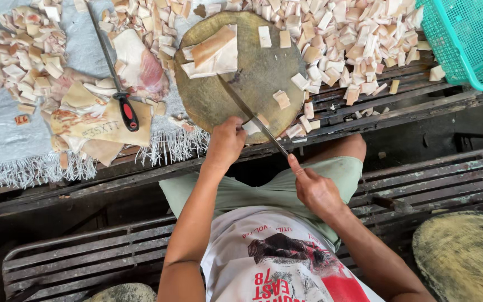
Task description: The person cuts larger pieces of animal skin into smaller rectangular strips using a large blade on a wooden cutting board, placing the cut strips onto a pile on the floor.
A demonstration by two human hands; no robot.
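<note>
Your left hand [226, 142] is clamping a pale strip [251, 126] at the chopping block [241, 72] edge, steadying it; right hand [314, 190] is gripping the knife [252, 114], blade angled across it.

We wear a white printed cotton T-shirt [275, 263] with red lettering, pale green shorts [286, 190], and our arms are bare.

Daylight soft, even — no hard-edged shadows anywhere. Upper half bright: pale cut pieces [359, 39] near overexposure, surface detail thin but not blown out. Round chopping block [252, 84] evenly lit, no glare. Lower half dim: dark slats [85, 251] and gaps below bench sink into near-black shadow. Focus sharp centre to edges — no motion blur on hands. Slight wide-angle bend at frame edges, bench boards slanting at right.
</note>
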